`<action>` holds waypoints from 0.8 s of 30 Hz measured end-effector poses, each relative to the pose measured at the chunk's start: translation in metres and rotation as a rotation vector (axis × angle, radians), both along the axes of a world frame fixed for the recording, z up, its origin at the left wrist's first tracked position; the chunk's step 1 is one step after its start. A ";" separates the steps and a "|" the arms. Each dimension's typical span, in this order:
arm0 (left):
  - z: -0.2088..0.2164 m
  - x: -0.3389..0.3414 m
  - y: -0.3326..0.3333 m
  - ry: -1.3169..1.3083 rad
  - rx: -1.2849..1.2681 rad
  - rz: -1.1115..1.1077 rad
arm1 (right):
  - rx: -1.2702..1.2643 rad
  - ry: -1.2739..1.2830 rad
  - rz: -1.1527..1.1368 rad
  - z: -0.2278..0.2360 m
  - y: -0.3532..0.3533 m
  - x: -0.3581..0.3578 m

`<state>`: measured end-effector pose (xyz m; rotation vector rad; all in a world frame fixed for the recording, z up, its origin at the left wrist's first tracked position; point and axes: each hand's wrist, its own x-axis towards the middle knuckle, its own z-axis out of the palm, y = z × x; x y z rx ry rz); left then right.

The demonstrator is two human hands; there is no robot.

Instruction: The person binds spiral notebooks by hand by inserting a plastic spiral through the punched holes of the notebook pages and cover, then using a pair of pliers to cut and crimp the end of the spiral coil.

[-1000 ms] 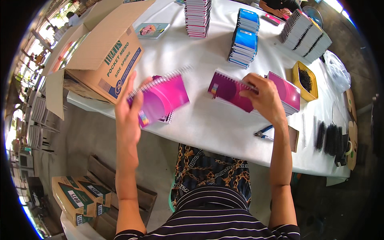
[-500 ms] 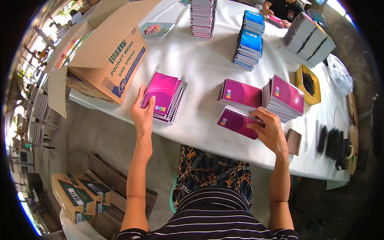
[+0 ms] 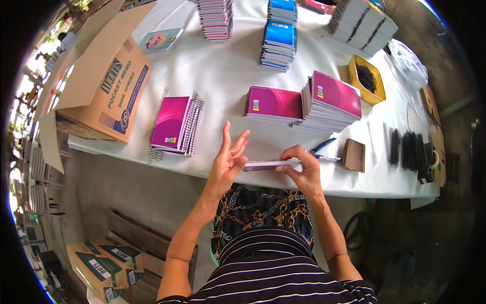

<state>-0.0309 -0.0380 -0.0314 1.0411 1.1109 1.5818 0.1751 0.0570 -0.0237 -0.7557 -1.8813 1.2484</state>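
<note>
Printed in magenta with paler curves across the notebooks [image 3: 336,95], in bright blue across the booklets [image 3: 280,33]; banded blue on the tan carton [image 3: 121,93]; yellow on the tub [image 3: 375,97], black on the coils [image 3: 365,77], white on the tablecloth [image 3: 223,71]; striped white over black on the shirt [image 3: 273,273], gold-chained over black on the lap fabric [image 3: 268,210].

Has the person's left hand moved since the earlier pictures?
Yes. Judged against the large cardboard box, the left hand has moved rightward, away from it, leaving the spiral-bound purple notebooks.
</note>
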 end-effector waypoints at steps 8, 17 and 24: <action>0.000 0.040 0.002 0.246 0.068 0.142 | -0.349 0.319 -0.035 -0.029 -0.017 -0.006; 0.019 0.064 0.025 1.526 0.225 0.226 | -0.260 0.075 -0.025 -0.034 -0.015 0.003; 0.020 0.069 0.033 1.602 0.226 0.226 | 0.411 -0.393 -0.878 0.016 0.137 0.167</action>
